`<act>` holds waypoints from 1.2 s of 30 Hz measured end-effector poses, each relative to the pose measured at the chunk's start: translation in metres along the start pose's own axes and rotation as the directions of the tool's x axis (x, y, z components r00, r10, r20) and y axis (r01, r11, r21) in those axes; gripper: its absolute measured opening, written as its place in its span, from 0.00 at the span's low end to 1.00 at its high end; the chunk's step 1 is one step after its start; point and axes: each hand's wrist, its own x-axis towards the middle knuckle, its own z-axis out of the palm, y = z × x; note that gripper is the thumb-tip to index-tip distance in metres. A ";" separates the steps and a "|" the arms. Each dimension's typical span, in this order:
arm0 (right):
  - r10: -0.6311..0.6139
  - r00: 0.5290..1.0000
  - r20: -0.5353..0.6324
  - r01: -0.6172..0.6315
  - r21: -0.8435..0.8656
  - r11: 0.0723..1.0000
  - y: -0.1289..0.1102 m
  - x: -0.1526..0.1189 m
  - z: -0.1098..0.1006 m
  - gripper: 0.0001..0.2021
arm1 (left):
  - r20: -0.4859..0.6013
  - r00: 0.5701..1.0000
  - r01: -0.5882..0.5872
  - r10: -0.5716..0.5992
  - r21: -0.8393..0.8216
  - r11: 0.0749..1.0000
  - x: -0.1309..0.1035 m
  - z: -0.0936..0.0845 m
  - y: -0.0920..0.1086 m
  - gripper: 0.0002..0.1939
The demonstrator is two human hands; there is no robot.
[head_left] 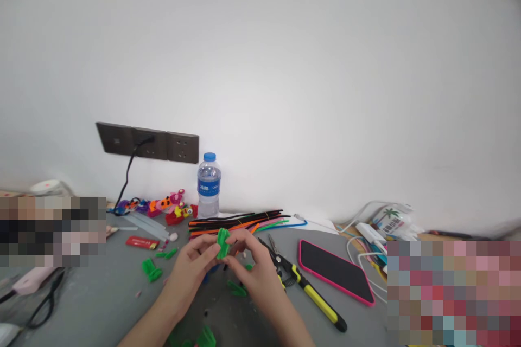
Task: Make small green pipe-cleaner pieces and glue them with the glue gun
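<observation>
My left hand [191, 263] pinches a bright green folded pipe cleaner piece [222, 244] between thumb and fingers, raised over the grey table. From the other side, the thumb and bent fingers of my right hand [254, 260] close on the same piece. More folded green pieces [152, 270] lie left of my hands, with others [207, 336] near the bottom edge. Under my right hand rests another small green piece [236, 288]. Yellow-and-black pliers [319, 301] lie just right of that hand, their upper part partly hidden by it.
Behind my hands lies a bundle of colored pipe cleaners [236, 221], beside a water bottle [209, 190]. A pink-edged phone [336, 271] is at right. Fuzzy colored figures [165, 205], clear glue sticks [146, 226] and a red packet [142, 243] lie left. Cables run along both sides.
</observation>
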 end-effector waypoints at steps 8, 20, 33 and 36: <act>-0.070 0.998 -0.004 0.070 -0.029 0.997 0.001 -0.001 0.001 0.11 | 0.051 0.999 0.018 -0.015 -0.066 0.998 0.002 0.000 -0.001 0.10; -0.141 0.989 0.041 0.144 -0.101 0.984 -0.006 0.000 -0.001 0.09 | 0.088 0.996 0.040 -0.031 -0.102 0.994 0.003 -0.005 -0.005 0.08; -0.150 0.987 0.059 0.156 -0.124 0.980 -0.007 0.001 -0.002 0.11 | 0.092 0.994 0.073 -0.064 -0.099 0.992 0.003 -0.004 -0.003 0.10; -0.154 0.986 0.060 0.161 -0.135 0.978 -0.008 0.000 -0.002 0.10 | 0.094 0.993 0.084 -0.074 -0.103 0.991 0.002 -0.004 -0.003 0.10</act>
